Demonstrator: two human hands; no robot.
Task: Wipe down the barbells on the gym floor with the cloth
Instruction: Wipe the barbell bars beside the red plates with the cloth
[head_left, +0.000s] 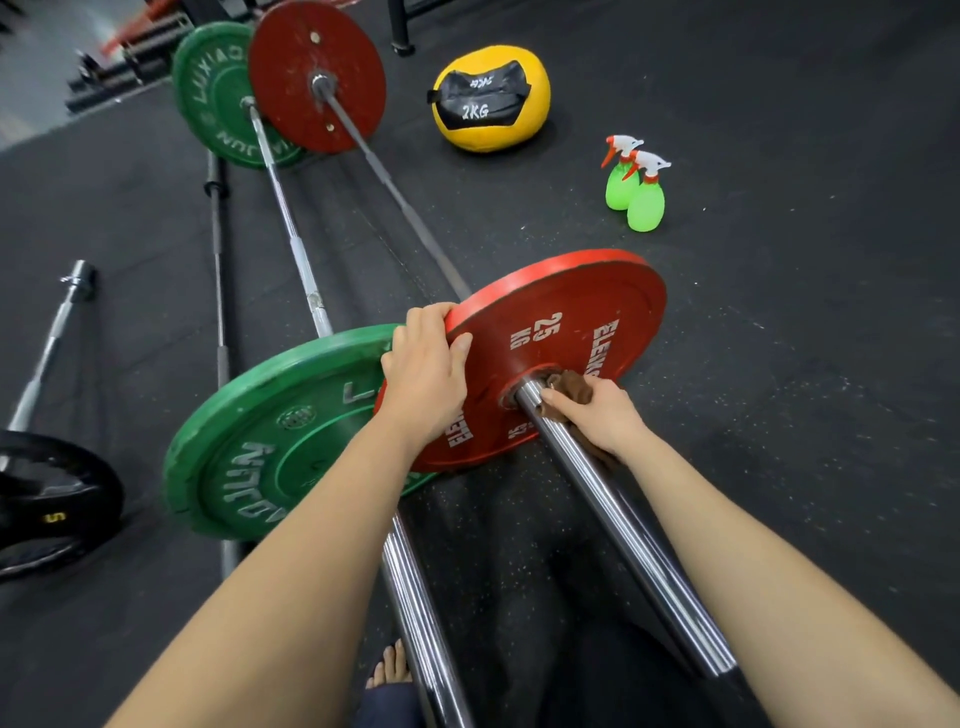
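Two loaded barbells lie side by side on the black gym floor. The near red 25 kg plate (566, 332) sits on a chrome sleeve (623, 525) that runs toward me. My left hand (426, 374) grips the rim of that red plate at its upper left edge. My right hand (597, 415) holds a brown cloth (571, 387) wrapped against the sleeve right beside the plate's hub. The green plate (270, 441) of the second barbell stands to the left, its sleeve (421, 623) passing under my left forearm.
Two green spray bottles (636, 187) stand on the floor at the right, behind them a yellow 2 kg ball (491, 98). Far plates, red (317, 75) and green (213, 93), stand at the back. A bare bar (218, 270), another bar (47, 353) and a black plate (52, 499) lie left. My bare foot (389, 667) is near the sleeves.
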